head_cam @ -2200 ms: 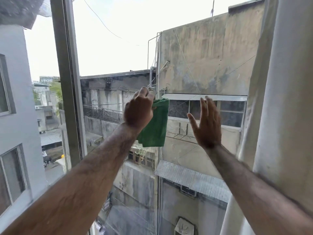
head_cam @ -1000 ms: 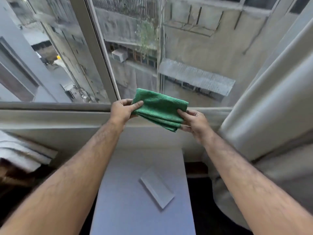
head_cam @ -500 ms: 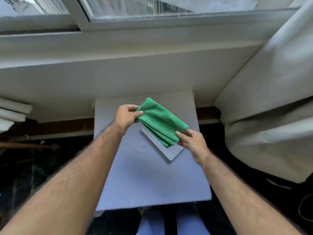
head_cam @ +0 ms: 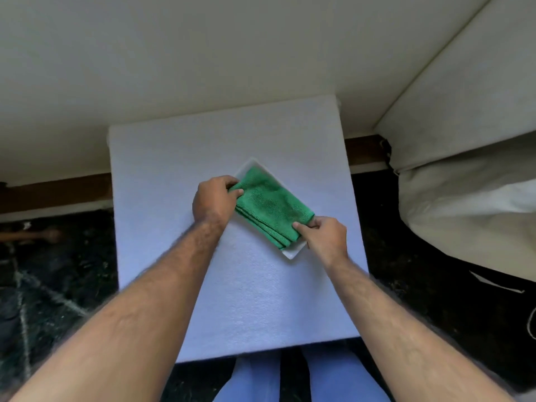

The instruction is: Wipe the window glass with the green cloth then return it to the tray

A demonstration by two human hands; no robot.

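Note:
The folded green cloth (head_cam: 272, 206) lies along a small white rectangular tray (head_cam: 293, 252) set diagonally on a white tabletop (head_cam: 174, 169). It covers most of the tray; only the tray's far corner and near corner show. My left hand (head_cam: 213, 200) pinches the cloth's far-left corner. At the near-right corner, my right hand (head_cam: 326, 235) pinches the cloth between thumb and fingers. The window glass is out of view.
A pale wall rises behind the table. A cream curtain (head_cam: 464, 140) hangs and bunches at the right, close to the table's right edge. Dark patterned floor (head_cam: 52, 285) lies on both sides. My legs in blue trousers (head_cam: 255, 378) are under the near table edge.
Both hands brought the cloth down from the window to the table. Since half a second ago it has dropped from above the tray onto it, and my view has tilted further down.

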